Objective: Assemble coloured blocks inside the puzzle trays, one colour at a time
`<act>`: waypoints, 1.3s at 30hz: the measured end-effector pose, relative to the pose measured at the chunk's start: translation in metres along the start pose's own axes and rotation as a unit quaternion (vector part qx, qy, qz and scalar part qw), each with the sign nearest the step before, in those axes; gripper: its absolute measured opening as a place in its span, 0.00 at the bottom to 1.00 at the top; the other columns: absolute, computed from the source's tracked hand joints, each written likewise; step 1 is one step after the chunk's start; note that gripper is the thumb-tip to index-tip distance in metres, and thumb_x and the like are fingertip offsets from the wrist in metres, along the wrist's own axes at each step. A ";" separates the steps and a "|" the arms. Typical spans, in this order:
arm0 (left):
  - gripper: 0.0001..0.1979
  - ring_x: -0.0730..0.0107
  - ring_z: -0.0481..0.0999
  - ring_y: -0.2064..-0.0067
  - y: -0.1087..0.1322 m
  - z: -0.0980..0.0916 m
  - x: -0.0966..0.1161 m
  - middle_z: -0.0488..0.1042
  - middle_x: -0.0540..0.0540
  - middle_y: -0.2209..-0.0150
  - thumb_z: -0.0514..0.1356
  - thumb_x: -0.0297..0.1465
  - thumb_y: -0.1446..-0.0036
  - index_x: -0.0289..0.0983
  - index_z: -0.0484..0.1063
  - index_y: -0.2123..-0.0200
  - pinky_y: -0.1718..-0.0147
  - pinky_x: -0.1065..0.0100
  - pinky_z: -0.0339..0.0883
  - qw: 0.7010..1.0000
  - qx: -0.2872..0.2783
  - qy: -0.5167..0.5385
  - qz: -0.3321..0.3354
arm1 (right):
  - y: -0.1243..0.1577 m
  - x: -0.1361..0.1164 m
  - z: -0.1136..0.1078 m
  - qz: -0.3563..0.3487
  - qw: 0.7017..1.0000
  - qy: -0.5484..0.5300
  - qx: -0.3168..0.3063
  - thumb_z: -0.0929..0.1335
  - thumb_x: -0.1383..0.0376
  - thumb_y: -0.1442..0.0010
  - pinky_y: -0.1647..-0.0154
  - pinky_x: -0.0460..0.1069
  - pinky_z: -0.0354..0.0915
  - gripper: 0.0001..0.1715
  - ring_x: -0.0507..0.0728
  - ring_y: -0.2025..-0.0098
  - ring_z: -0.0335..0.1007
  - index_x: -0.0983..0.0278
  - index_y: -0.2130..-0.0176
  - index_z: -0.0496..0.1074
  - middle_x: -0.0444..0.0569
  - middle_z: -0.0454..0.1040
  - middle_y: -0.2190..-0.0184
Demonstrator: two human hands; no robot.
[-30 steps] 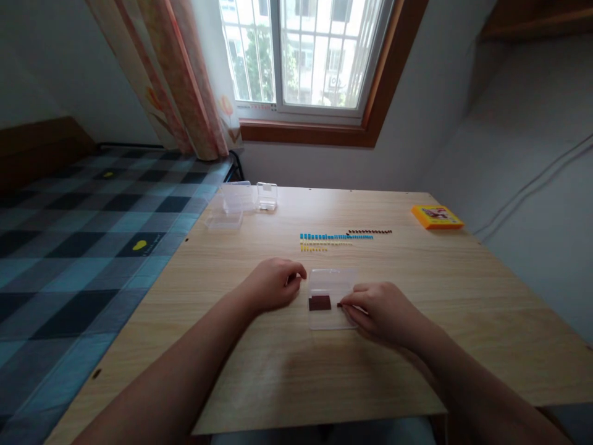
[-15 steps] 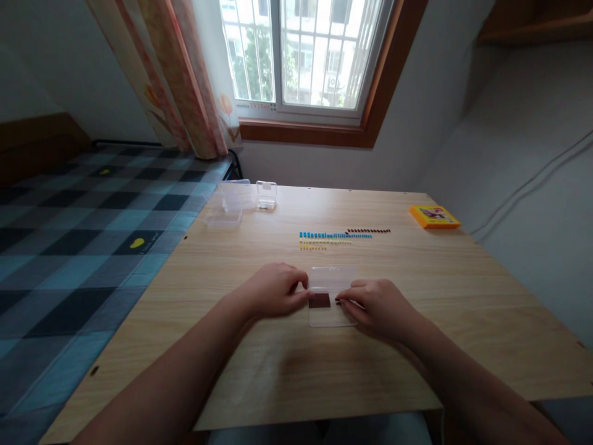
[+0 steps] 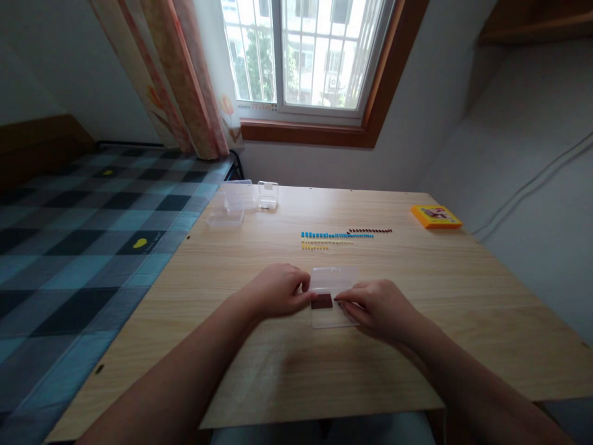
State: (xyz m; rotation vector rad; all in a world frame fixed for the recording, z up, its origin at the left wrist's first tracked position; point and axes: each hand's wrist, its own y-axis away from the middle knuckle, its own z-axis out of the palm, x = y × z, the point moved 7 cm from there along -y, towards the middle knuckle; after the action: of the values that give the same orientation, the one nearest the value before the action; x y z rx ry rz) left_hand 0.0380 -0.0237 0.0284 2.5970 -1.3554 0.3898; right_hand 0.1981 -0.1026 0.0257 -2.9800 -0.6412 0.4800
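Observation:
A clear plastic plate (image 3: pixel 334 279) lies flat on the wooden table (image 3: pixel 287 364) in front of me. On it sits a dark brown block of small pieces (image 3: pixel 321 301). My left hand (image 3: pixel 278 289) is curled, its fingertips touching the block's left edge. My right hand (image 3: pixel 376 306) is pinched, fingertips at the block's right edge, holding a tiny dark piece against it. Farther back lie rows of small blue pieces (image 3: pixel 336 235), dark brown pieces (image 3: pixel 369 231) and yellow pieces (image 3: pixel 319 245).
Clear plastic boxes (image 3: pixel 238 201) stand at the table's far left corner. A yellow box (image 3: pixel 435 217) lies at the far right. A bed with a checked blue cover (image 3: pixel 78 241) adjoins the table's left edge. A window and curtain are behind.
My left hand has slid right from beside the plate to touch the brown block. My right hand has edged left, closer to the block.

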 end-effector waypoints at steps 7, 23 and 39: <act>0.13 0.64 0.75 0.69 0.000 0.002 0.000 0.80 0.46 0.69 0.60 0.40 0.38 0.39 0.77 0.69 0.71 0.66 0.56 1.000 0.002 -0.003 0.000 | 0.000 -0.004 0.000 -0.028 1.000 -0.010 -0.005 0.66 0.63 0.30 0.65 0.46 0.61 0.15 0.54 0.67 0.77 0.57 0.56 0.83 0.48 0.84 0.66; 0.13 0.65 0.74 0.70 0.001 0.001 0.001 0.79 0.46 0.70 0.61 0.40 0.39 0.39 0.75 0.72 0.73 0.66 0.56 1.000 0.019 0.015 0.007 | 0.000 -0.007 0.000 -0.039 0.999 -0.005 -0.020 0.66 0.66 0.33 0.68 0.47 0.57 0.13 0.52 0.70 0.74 0.57 0.61 0.83 0.45 0.82 0.68; 0.14 0.65 0.73 0.70 0.000 0.002 0.000 0.79 0.46 0.70 0.61 0.41 0.38 0.39 0.75 0.71 0.73 0.65 0.53 1.000 0.013 0.015 -0.001 | 0.000 0.002 0.000 -0.003 1.000 0.002 -0.009 0.66 0.63 0.32 0.66 0.48 0.61 0.15 0.55 0.67 0.78 0.55 0.54 0.83 0.47 0.84 0.64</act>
State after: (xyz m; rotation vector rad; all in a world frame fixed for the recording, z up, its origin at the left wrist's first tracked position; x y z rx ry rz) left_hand 0.0380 -0.0241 0.0260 2.6020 -1.3469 0.4455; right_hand 0.1997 -0.1022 0.0253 -2.9948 -0.6580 0.4707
